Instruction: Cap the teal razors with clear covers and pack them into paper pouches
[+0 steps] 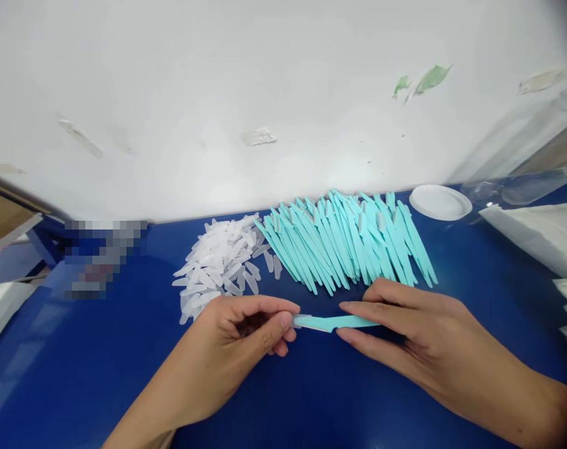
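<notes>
A teal eyebrow razor [328, 322] lies level in front of me, its blade end to the left. My left hand [253, 337] is closed, pinching the clear blade cap [302, 320] at that end between thumb and index finger. The cap sits over the razor's tip; how far on it is, I cannot tell. My right hand [414, 327] has its fingers around the razor's handle, whose far end is hidden. Behind my left hand is a heap of translucent caps [222, 255]. Beyond the right hand lies a pile of teal razors [330, 243], roughly side by side.
All this rests on a blue tabletop [265, 399] against a white wall [283, 75] with tape scraps. At the back right are a round white lid [440, 202] and a clear plastic container [536, 181]. White bags or sheets [540, 234] lie along the right side.
</notes>
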Demonstrator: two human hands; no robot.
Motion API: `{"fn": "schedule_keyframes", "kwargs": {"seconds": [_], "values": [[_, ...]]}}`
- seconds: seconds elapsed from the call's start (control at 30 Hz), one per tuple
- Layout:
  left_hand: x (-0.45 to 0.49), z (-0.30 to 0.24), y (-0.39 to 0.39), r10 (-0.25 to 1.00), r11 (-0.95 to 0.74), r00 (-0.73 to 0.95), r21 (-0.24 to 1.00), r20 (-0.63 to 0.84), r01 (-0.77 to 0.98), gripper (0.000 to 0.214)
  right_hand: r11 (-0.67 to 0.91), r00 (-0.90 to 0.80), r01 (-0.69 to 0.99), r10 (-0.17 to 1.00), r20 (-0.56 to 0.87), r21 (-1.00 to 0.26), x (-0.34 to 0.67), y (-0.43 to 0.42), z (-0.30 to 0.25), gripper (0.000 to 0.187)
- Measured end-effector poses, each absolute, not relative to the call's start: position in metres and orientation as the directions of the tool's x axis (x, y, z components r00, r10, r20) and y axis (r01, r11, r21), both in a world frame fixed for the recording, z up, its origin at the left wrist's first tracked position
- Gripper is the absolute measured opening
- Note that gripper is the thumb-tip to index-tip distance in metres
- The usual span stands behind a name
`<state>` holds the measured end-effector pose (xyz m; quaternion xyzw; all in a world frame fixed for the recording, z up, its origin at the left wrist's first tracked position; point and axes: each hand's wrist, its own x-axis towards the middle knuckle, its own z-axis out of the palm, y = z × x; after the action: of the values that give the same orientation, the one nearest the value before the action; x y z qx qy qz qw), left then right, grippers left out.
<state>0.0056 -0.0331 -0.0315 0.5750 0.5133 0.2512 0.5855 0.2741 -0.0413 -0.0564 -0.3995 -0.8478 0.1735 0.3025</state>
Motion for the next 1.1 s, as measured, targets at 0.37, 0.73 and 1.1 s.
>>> {"fn": "schedule_keyframes", "kwargs": {"seconds": [0.37,0.73,1.1], "values": [[0.026,-0.034,-0.042,0.906,0.060,0.359,0.907,-0.224,0.417,0.026,0.656,-0.535,0.560,0.753,0.384,-0.506,0.276,-0.043,-0.062,0.022],[-0.005,-0.028,-0.030,0.896,0.269,0.279,0.922,-0.345,0.278,0.022,0.656,-0.450,0.626,0.745,0.492,-0.422,0.277,-0.043,-0.052,0.027],[0.000,-0.029,-0.033,0.861,0.362,0.286,0.903,-0.419,0.232,0.025,0.708,-0.530,0.608,0.698,0.482,-0.359,0.281,-0.044,-0.052,0.025]]}}
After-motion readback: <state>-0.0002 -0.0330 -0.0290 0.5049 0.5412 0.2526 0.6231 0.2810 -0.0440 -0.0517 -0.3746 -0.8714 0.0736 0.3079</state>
